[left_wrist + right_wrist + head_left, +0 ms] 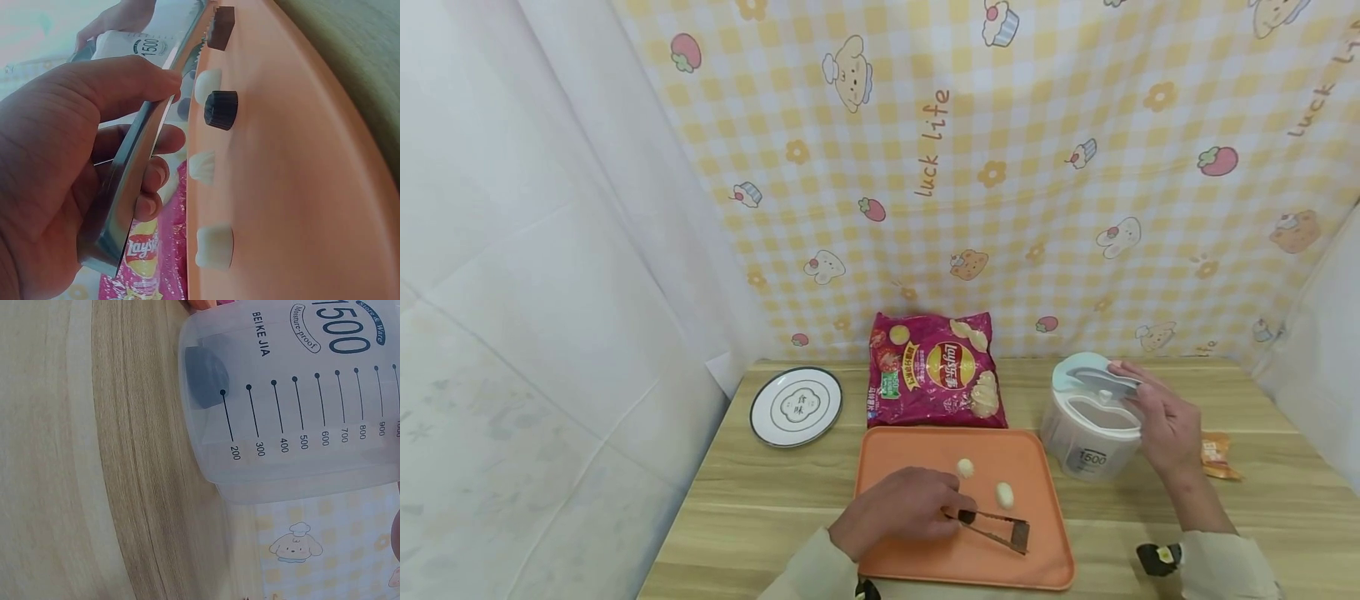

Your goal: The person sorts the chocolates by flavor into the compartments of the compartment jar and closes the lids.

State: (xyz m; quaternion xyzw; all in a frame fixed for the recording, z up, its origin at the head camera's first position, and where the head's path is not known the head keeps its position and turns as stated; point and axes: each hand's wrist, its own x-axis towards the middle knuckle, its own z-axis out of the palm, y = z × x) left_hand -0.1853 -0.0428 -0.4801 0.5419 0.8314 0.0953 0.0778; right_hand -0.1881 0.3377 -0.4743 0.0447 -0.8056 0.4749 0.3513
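Observation:
My left hand (910, 504) grips metal tongs (115, 219) low over an orange tray (917, 454), thumb on one side and fingers on the other. Right at the serrated tong tips is a brown block (222, 28). A dark fluted piece (222, 110) and several white pieces, one of them a white oval (1004, 495), lie on the tray. To the right, my right hand (1168, 425) holds the raised lid flap of a clear plastic storage container (1060, 433) with a pale blue top. Through its wall in the right wrist view, a dark shape (206, 375) shows near the bottom.
Behind the tray lies a magenta Lay's chip bag (932, 408) against the checked curtain. A white plate (767, 412) with a dark rim sits at the back left. An orange packet (1219, 455) lies to the right of the container on the wooden table (722, 508).

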